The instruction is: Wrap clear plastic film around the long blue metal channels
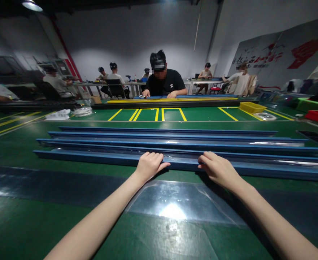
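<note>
Several long blue channels lie side by side across the green table. My left hand (150, 165) is closed over the front wall of the nearest blue channel (88, 157), its thumb along the near side. Farther right, my right hand (214, 167) bends its fingers over the same channel, with the thumb at the near edge. Clear film shows inside the channel between the hands. Nearer to me, a long clear plastic strip (175, 202) lies flat and shiny beneath my forearms.
Behind the channels are yellow tape marks, a yellow tray (252, 107), a white coil (83, 111) and a white crumpled item (58, 115). Across the table a person in black (169, 83) works at yellow and blue strips. Other people sit farther back.
</note>
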The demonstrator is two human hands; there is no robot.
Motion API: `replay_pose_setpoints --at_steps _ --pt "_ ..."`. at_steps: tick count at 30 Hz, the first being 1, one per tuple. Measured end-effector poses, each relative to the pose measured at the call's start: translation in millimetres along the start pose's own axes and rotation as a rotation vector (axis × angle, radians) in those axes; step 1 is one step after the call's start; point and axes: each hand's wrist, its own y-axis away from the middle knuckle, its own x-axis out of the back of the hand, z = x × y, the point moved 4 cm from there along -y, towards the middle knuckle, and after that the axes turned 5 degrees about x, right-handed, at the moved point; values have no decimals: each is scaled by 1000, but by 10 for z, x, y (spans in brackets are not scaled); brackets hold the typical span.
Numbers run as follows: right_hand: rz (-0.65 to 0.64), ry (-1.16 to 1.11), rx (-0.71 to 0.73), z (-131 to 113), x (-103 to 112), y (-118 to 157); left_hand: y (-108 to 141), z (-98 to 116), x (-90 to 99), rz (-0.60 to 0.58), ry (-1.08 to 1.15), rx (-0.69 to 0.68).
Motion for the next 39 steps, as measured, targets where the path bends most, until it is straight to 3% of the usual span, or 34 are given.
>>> replay_pose_setpoints --at_steps 6,14,19,26,34,39 --pt "-46 15 -8 61 56 7 27 3 -20 -42 27 -42" --pt "-122 5 -196 461 114 271 19 17 -23 -82 -1 -61" --pt "-98 -59 -198 568 126 323 7 8 -54 -94 6 -38" --pt "-67 -79 -161 488 52 280 3 -6 -72 -104 13 -27" --pt "63 -204 -57 171 -19 118 -1 2 -79 -107 7 -32" --pt "60 -215 -50 124 -54 75 -9 2 -66 -109 28 -27"
